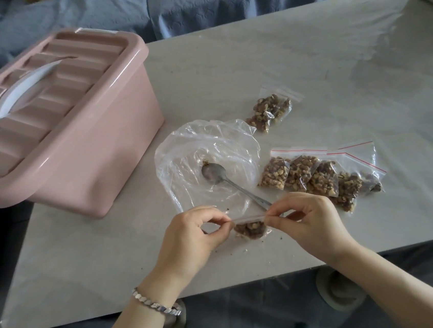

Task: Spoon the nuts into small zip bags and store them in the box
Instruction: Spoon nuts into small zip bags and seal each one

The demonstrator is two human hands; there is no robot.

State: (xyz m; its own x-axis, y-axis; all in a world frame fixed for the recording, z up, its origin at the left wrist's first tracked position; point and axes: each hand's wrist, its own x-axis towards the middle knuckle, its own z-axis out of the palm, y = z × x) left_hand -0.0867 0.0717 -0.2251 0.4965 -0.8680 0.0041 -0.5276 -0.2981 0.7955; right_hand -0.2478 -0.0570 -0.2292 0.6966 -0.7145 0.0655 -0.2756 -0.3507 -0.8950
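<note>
A small zip bag of walnut pieces hangs between my hands near the table's front edge. My left hand pinches the left end of its zip strip and my right hand pinches the right end. Just behind it lies a large clear plastic bag, nearly empty, with a metal spoon lying on it. Several filled zip bags lie in a row to the right, and more filled bags lie farther back. The pink box stands at the left with its lid on.
The box lid has a white handle. Nut crumbs are scattered on the grey table near my hands. A blue-covered sofa runs behind the table. A bracelet is on my left wrist.
</note>
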